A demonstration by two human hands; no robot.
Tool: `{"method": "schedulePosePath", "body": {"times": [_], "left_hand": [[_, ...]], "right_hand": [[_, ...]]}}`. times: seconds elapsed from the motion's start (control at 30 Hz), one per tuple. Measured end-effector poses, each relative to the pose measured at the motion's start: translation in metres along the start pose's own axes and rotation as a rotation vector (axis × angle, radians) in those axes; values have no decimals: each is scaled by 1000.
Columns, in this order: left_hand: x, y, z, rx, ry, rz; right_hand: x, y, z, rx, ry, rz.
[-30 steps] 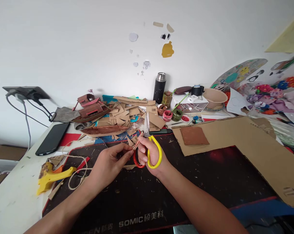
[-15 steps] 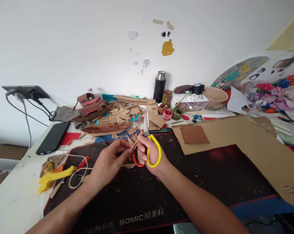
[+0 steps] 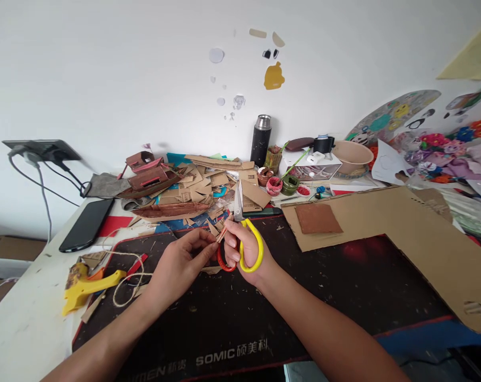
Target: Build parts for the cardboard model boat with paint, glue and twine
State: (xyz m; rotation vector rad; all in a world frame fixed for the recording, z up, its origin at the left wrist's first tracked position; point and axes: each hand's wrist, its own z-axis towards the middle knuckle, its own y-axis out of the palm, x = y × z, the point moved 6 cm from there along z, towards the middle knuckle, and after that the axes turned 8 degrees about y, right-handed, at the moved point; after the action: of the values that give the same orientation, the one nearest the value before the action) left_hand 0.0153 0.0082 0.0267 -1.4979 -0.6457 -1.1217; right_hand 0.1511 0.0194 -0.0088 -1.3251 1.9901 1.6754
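Note:
My right hand (image 3: 242,249) grips a pair of scissors (image 3: 244,239) with one yellow and one red handle loop, blades pointing up and away from me. My left hand (image 3: 180,262) pinches a small bundle of thin brown sticks or cardboard strips (image 3: 221,233) at its fingertips, held right against the scissors and my right fingers. Both hands hover over a black desk mat (image 3: 264,313) with white lettering.
A heap of cardboard scraps (image 3: 200,191) and a brown model boat (image 3: 171,211) lie behind the hands. A large cardboard sheet (image 3: 403,233) spreads right. A yellow glue gun (image 3: 85,286), twine (image 3: 125,265) and a phone (image 3: 87,225) lie left. Paint pots (image 3: 280,185) and a flask (image 3: 261,140) stand behind.
Hardly anything differs; both hands hold the same pose, with only a slight shift of the view.

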Motion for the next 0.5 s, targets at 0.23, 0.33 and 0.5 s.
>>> {"method": "schedulePosePath", "body": {"times": [0.23, 0.33, 0.5], "left_hand": [[-1, 2, 1, -9, 8, 27], [-2, 3, 2, -2, 20, 49], [-6, 4, 1, 4, 26, 21]], "right_hand": [[1, -1, 1, 14, -6, 21], [2, -1, 2, 10, -7, 15], [3, -2, 2, 18, -4, 17]]}}
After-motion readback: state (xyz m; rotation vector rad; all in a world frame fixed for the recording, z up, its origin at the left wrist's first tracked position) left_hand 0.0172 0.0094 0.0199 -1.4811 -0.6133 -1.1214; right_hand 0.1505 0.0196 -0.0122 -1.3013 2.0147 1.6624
